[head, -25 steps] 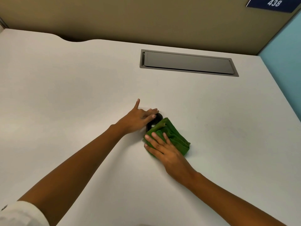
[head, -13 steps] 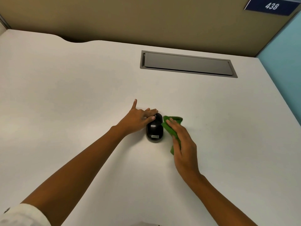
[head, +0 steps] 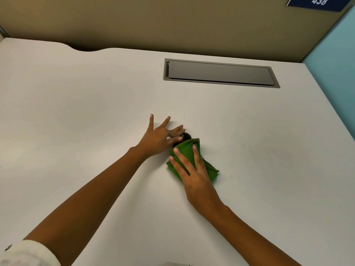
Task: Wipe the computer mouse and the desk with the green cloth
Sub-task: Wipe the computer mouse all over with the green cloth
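A black computer mouse [head: 186, 136] lies near the middle of the white desk [head: 76, 116], with only its far tip showing. A folded green cloth [head: 187, 151] covers the rest of it. My right hand [head: 194, 173] lies flat on the cloth, fingers spread, pressing it down over the mouse. My left hand [head: 160, 136] steadies the mouse from its left side with thumb and two fingers, while its other fingers are splayed over the desk.
A grey cable hatch [head: 221, 72] is set into the desk at the back right. A beige partition [head: 172, 22] runs behind the desk and a blue wall [head: 334, 60] stands on the right. A sign reading 438 [head: 318, 1] hangs top right.
Half a second ago the cloth was beside the mouse on its right and the mouse lay bare. My right hand has drawn the cloth left over the mouse. My left hand stays at the mouse.
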Demonstrator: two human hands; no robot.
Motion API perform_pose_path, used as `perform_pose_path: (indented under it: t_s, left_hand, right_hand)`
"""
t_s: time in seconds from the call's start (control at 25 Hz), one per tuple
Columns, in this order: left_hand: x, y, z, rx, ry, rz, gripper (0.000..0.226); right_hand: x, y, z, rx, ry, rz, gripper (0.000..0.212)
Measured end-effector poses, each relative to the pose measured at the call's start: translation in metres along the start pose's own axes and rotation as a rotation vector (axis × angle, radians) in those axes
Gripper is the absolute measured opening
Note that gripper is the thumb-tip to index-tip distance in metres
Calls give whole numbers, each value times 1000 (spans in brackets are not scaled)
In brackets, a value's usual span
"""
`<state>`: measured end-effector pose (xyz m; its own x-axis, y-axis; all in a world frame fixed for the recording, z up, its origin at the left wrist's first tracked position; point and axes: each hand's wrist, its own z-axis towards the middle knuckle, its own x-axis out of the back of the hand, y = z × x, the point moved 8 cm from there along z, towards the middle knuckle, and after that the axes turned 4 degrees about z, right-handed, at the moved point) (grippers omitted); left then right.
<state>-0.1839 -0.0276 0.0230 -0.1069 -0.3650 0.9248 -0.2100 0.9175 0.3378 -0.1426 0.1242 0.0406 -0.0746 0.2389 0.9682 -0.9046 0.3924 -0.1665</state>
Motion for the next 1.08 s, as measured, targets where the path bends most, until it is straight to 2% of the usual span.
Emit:
perform_pose_path:
  t_s: [0.16,0.28,0.36,0.48,0.56,0.72,0.92,1.08]
  left_hand:
    - [-3,-2,0,-7,0,-30,47]
    - [-6,-3,0,14,-16,-106,47]
    - [-7,-2,-3,28,-29,-116,47]
    - [-5,6,-16,28,100,-131,52]
    - [-9,13,-30,40,168,-182,56]
    - [-24,19,-45,44,142,-245,58]
    - [-25,17,-44,66,159,-235,58]
    - [-26,16,-43,77,160,-258,62]
  right_hand:
    - [4,-7,-21,56,-52,-33,68]
    - [15,-3,-31,50,-53,111,60]
    - [26,12,-30,-80,-1,352,57]
    - [44,39,-18,-296,168,547,55]
    - [47,43,-4,-301,189,553,56]
    - [25,34,12,-202,36,506,66]
    - [17,41,5,-126,41,368,65]
    - [19,51,-12,-141,33,304,67]
